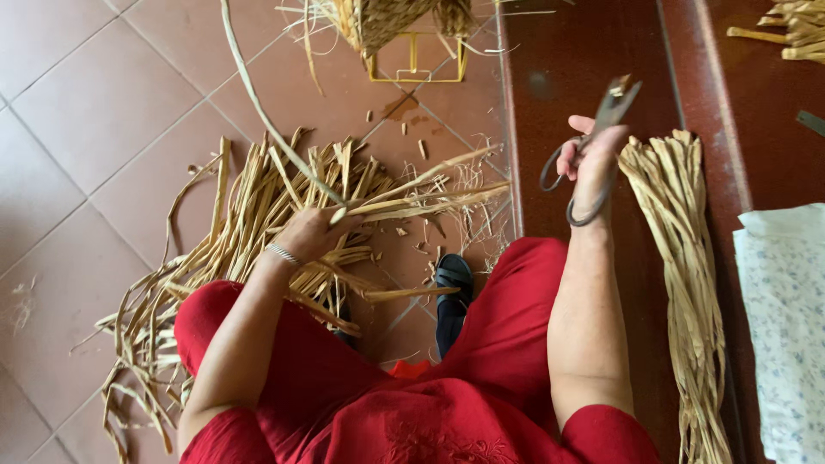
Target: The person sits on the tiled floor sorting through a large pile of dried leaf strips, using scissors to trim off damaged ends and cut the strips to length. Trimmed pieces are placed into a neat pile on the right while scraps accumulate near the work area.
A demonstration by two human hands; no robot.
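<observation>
— In my right hand point(593, 163), up over the dark red step point(559, 69), what do you make out?

— My grip there is closed through the loops of a pair of old metal shears point(593, 146). The blades point up and away from me, and I can't tell whether they are parted or together; they blur at the tip.

— And the other hand?

— My left hand point(314, 232) is closed around a bunch of dried straw strips point(412, 193), down low over the tiled floor point(103, 103). The strips I hold run with their long axis roughly left to right, their free ends fanning out toward the right, toward the step. So the shears lie to the right of those ends and a little higher, apart from them, and my right hand is the nearer one to the tips.

— What lies around that?

— Under my left hand a loose heap of straw point(189, 283) sprawls across the floor, with one long strip point(258, 103) arching up from my grip. Just beside my right forearm a tidy bundle of straw point(679, 258) lies lengthwise along the step. A pale flowered cloth point(782, 326) sits at the far right.

— Anything hidden?

— A woven piece on a yellow wire frame point(412, 64) is cut off at the top edge. My red clothing covers the near floor, only one dark sandal point(453, 275) shows, and my left fingers are buried in the strips.
</observation>
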